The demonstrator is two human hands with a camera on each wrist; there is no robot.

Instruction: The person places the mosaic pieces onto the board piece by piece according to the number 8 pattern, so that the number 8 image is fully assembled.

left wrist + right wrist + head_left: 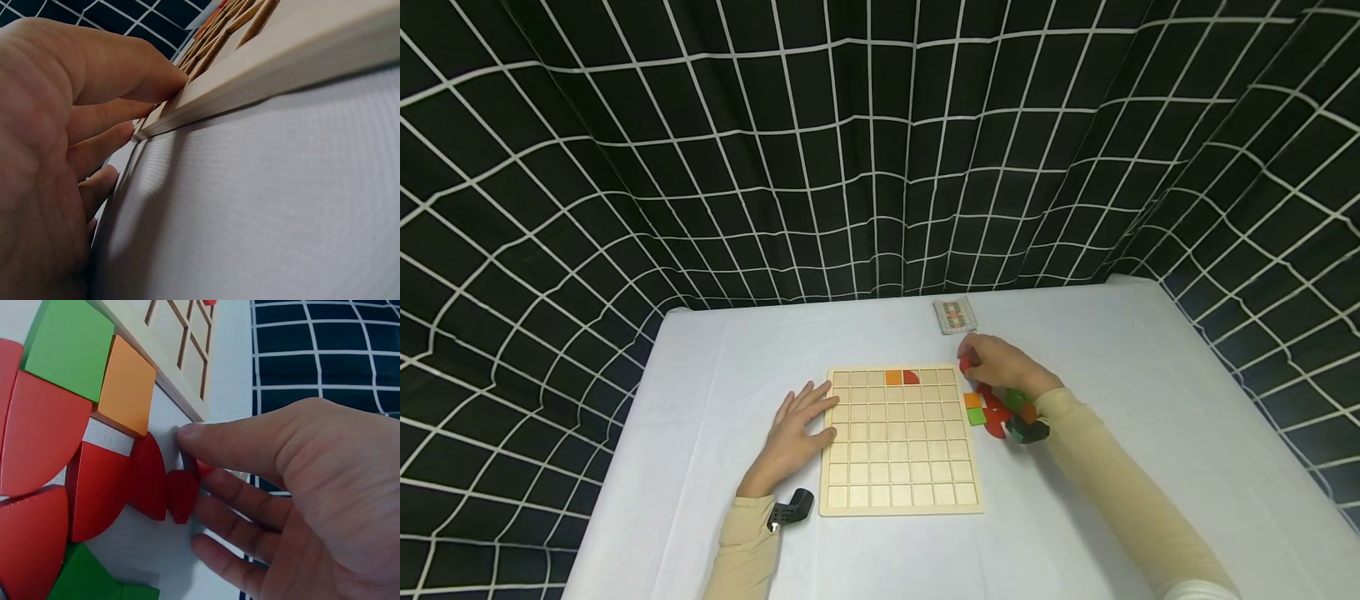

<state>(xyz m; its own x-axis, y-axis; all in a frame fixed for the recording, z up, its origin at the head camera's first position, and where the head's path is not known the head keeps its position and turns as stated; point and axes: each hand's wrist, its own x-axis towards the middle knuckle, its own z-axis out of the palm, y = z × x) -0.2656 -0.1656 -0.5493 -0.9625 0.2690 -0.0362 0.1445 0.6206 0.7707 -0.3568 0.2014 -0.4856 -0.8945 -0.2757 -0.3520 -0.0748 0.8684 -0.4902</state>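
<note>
A square wooden grid board [880, 508] lies on the white table. On its top row sit an orange square [893, 377] and a red quarter-circle block [911, 377]. My left hand [792, 442] rests at the board's left edge, fingers spread, with fingertips touching the rim [250, 81]. Beyond the board's upper right corner, my right hand [1000, 364] pinches a red block [204, 469] between thumb and fingers; its full shape is hidden. Close by lie loose red blocks [44, 431], a green square [69, 347], an orange square [127, 384] and green pieces [87, 575].
A small printed card or booklet [955, 317] lies near the table's far edge, beyond the right hand. White cloth covers the table [715, 358]. Black curtains with a white grid [887, 150] stand behind and at both sides.
</note>
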